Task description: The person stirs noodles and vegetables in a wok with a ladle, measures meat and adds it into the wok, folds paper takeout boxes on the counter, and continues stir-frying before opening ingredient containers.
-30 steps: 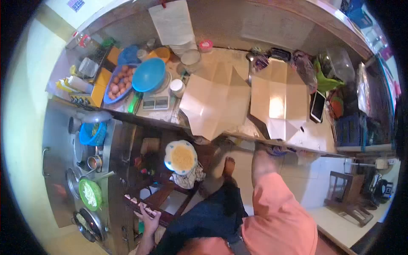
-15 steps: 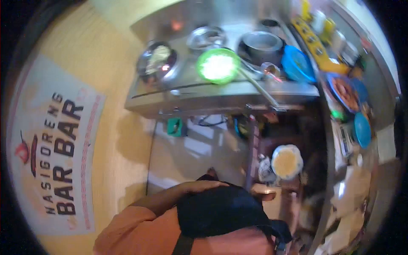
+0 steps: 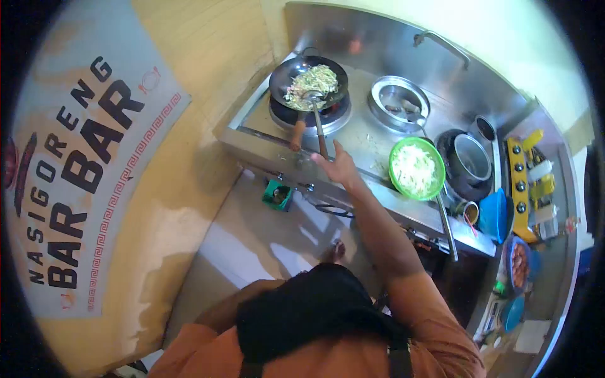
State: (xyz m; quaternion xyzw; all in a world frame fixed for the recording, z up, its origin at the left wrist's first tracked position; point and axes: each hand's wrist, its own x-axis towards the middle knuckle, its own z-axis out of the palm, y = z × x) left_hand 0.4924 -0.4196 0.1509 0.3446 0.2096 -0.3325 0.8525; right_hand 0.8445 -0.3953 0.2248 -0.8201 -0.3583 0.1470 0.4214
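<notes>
My right hand (image 3: 338, 167) reaches over the front edge of the stove, thumb and fingers apart. The handle end of a ladle (image 3: 320, 129) lies just beyond, between thumb and forefinger; a firm grip does not show. The ladle's bowl rests in a dark wok (image 3: 280, 83) on the left burner, among shredded, mixed food (image 3: 318, 80). The wok's wooden handle (image 3: 297, 135) points toward me, left of the ladle. My left forearm (image 3: 249, 295) bends in at my waist, and its hand is hidden behind the black apron (image 3: 302, 315).
A green basket (image 3: 395, 179) of shredded pale vegetable sits on the stove, near a long-handled tool (image 3: 446, 220). Behind are a metal pan (image 3: 378, 113) and a pot (image 3: 472, 157). A yellow rack (image 3: 518, 189) with bottles stands right. A green box (image 3: 277, 195) is below the stove.
The view has swung toward the wok, which now appears nearer the middle. My right hand has gone from beside my waist out to the ladle's handle. My left hand has slipped out of sight.
</notes>
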